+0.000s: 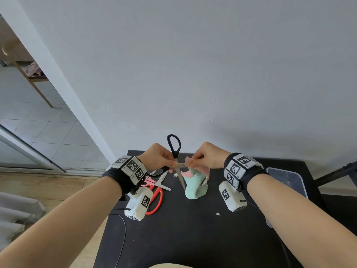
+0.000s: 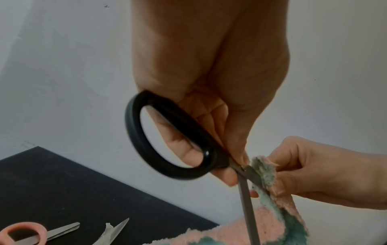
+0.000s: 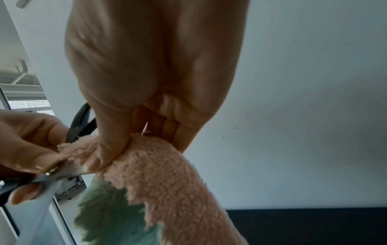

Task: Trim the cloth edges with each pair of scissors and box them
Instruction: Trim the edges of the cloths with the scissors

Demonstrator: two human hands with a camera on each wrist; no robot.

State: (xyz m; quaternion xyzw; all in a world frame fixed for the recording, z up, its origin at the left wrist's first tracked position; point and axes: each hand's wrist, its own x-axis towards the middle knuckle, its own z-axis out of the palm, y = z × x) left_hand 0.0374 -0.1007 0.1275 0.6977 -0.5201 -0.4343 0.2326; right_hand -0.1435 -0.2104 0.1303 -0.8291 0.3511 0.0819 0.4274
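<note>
Black-handled scissors (image 1: pixel 174 151) sit in the left hand (image 1: pixel 158 156), whose grip pinches them near the pivot, blades spread wide. The right hand (image 1: pixel 206 156) pinches the pink-and-green cloth (image 1: pixel 194 182) above the desk (image 1: pixel 193 229). Red scissors (image 1: pixel 156 200) and pink scissors (image 1: pixel 154 181) lie beside it.

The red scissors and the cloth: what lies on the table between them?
In the head view, the silver blades of the pink scissors lie between the red scissors and the cloth, with a small white scrap farther back.
</note>
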